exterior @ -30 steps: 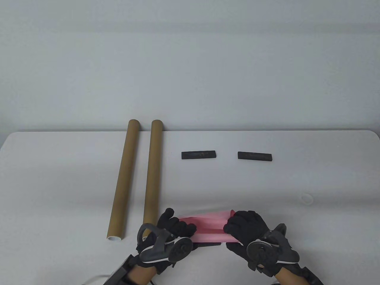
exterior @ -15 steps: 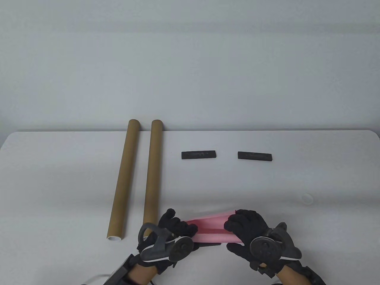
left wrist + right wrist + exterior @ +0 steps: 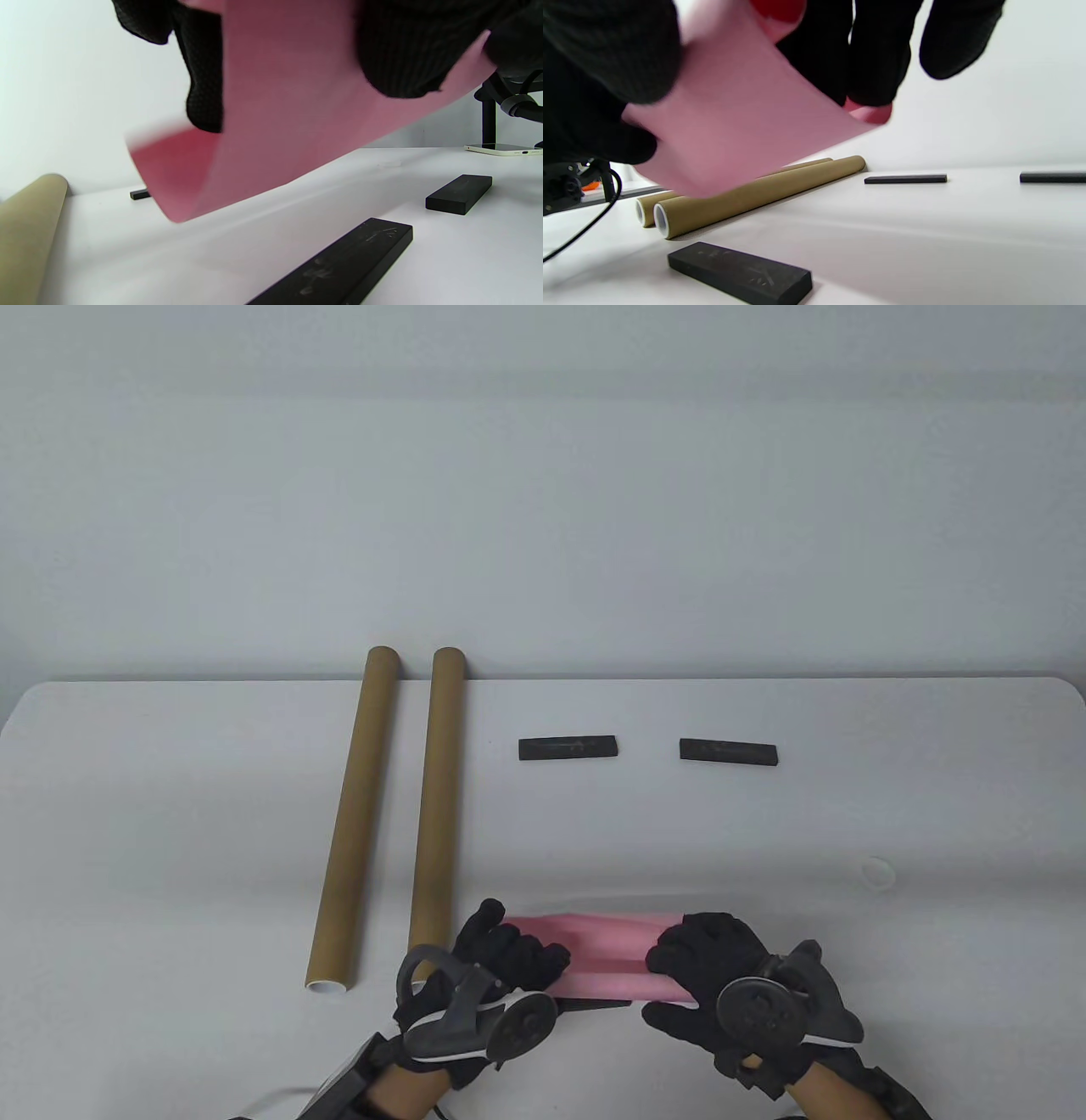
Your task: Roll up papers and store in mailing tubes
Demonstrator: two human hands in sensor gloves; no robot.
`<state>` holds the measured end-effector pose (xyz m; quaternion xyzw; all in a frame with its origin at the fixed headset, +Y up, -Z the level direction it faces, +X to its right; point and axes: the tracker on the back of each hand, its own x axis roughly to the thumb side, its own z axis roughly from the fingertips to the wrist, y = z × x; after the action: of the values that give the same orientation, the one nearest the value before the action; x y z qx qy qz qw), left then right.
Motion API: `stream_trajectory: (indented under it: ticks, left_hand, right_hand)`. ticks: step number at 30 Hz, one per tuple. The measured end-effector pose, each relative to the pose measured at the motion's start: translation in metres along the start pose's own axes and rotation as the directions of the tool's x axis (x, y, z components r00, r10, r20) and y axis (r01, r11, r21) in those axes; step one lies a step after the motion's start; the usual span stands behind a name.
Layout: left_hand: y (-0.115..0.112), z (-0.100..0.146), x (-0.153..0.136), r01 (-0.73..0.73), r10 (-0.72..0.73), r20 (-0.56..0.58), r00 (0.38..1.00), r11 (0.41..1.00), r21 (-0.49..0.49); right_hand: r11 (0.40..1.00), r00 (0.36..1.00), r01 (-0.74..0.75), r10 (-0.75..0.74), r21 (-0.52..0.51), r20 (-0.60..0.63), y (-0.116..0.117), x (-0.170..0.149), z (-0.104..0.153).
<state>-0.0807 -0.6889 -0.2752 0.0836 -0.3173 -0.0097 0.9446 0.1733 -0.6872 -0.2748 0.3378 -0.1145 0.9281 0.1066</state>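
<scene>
One pink paper (image 3: 607, 954), partly rolled, is held above the table's near edge; left hand (image 3: 501, 963) and right hand (image 3: 708, 963) each grasp an end. Two mailing tubes (image 3: 437, 806) lie side by side at left. Three black bars (image 3: 568, 748) are counted.

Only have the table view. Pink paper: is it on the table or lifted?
Observer: Lifted. The left wrist view shows the pink paper curling clear above the table, with the left hand and right hand gripping its ends.
Operator: Anything under it?
Observer: A black bar lies flat on the table just below the paper, and neither hand touches it.
Operator: The hand hides the right tube's near end.
Observer: In the right wrist view the right tube has a white-rimmed end that looks open, like the left tube.
</scene>
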Motion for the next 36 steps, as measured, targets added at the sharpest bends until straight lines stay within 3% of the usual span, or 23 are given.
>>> stream_trajectory:
  ticks: [7,12,15,19,24,27,32,36]
  left_hand:
    - [0.005,0.002,-0.001,0.013,-0.013,-0.013,1.000,0.999,0.037]
    - [0.007,0.003,0.002,0.059,-0.059,-0.006,0.998,0.996,0.065]
    - [0.007,0.003,-0.001,0.016,-0.016,-0.013,1.000,0.999,0.047]
    - [0.008,0.003,-0.003,0.020,-0.019,-0.026,0.999,0.999,0.049]
    - [0.009,0.004,0.001,0.078,-0.078,-0.010,0.997,0.993,0.084]
    - [0.009,0.004,0.003,0.079,-0.079,-0.005,0.997,0.993,0.087]
    - [0.008,0.001,-0.002,0.019,-0.018,-0.013,1.000,0.999,0.047]
    - [0.009,0.002,-0.001,0.050,-0.048,-0.022,0.999,0.996,0.070]
  right_hand:
    - [1.000,1.000,-0.011,0.011,-0.006,-0.003,0.000,0.002,-0.002]
    - [0.997,0.997,0.070,-0.070,0.026,-0.019,0.001,-0.003,-0.002]
    - [0.999,0.999,0.015,-0.013,0.049,-0.039,0.005,-0.003,-0.002]
    - [0.999,0.999,-0.037,0.036,-0.016,-0.015,0.003,0.001,-0.001]
    - [1.000,1.000,0.017,-0.017,-0.001,-0.019,0.001,-0.001,-0.002]
    - [0.992,0.992,0.127,-0.126,0.021,-0.027,0.003,-0.005,-0.002]
    - [0.999,1.000,-0.024,0.024,-0.028,-0.006,0.000,0.001,0.000]
    - [0.997,1.000,-0.029,0.029,-0.075,-0.002,-0.002,0.005,0.001]
